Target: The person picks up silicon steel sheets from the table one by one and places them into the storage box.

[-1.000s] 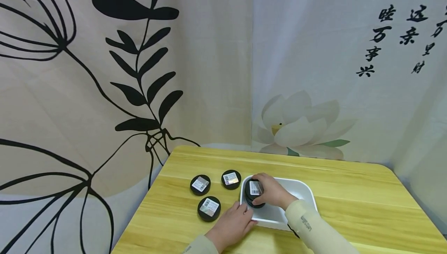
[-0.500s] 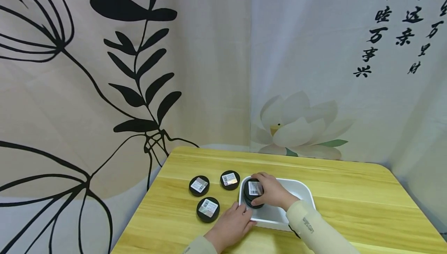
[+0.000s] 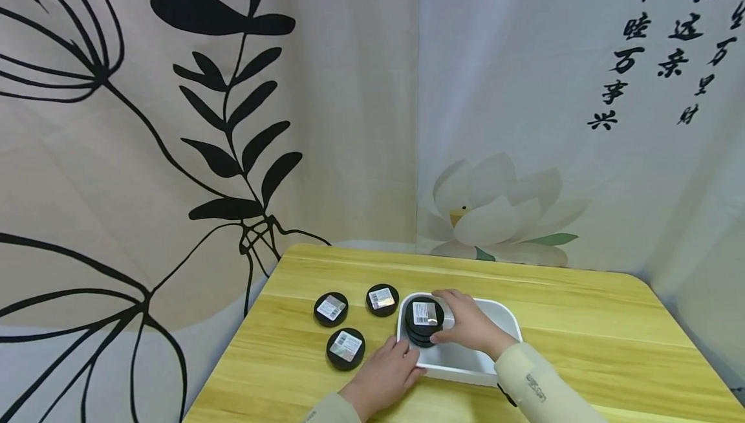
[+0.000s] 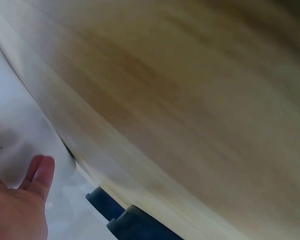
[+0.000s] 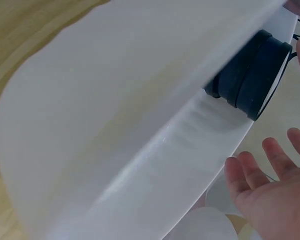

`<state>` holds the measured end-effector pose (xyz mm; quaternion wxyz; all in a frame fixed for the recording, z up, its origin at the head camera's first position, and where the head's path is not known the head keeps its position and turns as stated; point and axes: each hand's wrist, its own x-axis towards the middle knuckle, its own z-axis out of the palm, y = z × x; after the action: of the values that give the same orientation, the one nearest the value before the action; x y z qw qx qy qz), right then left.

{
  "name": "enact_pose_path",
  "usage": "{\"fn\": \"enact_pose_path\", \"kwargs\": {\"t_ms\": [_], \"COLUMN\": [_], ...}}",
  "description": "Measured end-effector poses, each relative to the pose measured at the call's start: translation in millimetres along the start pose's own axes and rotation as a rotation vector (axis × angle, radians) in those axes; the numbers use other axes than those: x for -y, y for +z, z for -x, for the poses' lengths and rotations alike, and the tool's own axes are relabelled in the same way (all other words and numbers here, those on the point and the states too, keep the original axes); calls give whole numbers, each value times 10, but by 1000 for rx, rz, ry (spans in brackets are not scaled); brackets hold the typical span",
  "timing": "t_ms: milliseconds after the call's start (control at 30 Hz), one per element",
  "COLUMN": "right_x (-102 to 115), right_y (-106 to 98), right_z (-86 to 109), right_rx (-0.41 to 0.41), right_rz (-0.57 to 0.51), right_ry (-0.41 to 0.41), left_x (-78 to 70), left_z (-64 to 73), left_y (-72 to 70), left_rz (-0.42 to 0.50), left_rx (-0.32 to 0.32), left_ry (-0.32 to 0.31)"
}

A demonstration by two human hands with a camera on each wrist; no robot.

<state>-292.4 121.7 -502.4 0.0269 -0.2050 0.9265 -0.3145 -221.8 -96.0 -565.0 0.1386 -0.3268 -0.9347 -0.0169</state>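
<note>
A white tray [image 3: 465, 363] stands on the table, with a stack of black round tubs [image 3: 424, 321] at its left end. The top tub bears a white barcode label. My right hand [image 3: 468, 327] is just right of the stack, thumb and fingers spread; in the right wrist view this hand [image 5: 275, 195] stays apart from the tubs [image 5: 245, 75]. The fingers of my left hand [image 3: 381, 374] rest at the tray's front left corner. In the left wrist view, extended fingers of the left hand [image 4: 24, 200] lie near the tray's white side [image 4: 27, 115].
Left of the tray lie three more labelled black tubs: a back one [image 3: 382, 300], a left one [image 3: 330, 309] and a front one [image 3: 346, 348]. The wooden table [image 3: 593, 332] extends to the right. A printed curtain [image 3: 361, 99] hangs behind it.
My right hand has let go of the top tub and drawn back slightly to the right, fingers spreading. The stack stays in the tray. My left hand has hardly moved.
</note>
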Motion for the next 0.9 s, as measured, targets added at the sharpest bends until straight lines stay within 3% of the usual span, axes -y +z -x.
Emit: {"fn": "enact_pose_path", "kwargs": {"t_ms": [300,900], "right_x": [-66,-128], "right_y": [-81,-167], "right_z": [124,419], "right_rx": [-35,-149], "right_rz": [-47,0], "right_ry": [15,-8], "left_x": [15,6], "left_z": [-3,-15], "left_y": [8,30], "left_rz": [20,38], "left_rx": [32,35], "left_ry": [-23,-32]}}
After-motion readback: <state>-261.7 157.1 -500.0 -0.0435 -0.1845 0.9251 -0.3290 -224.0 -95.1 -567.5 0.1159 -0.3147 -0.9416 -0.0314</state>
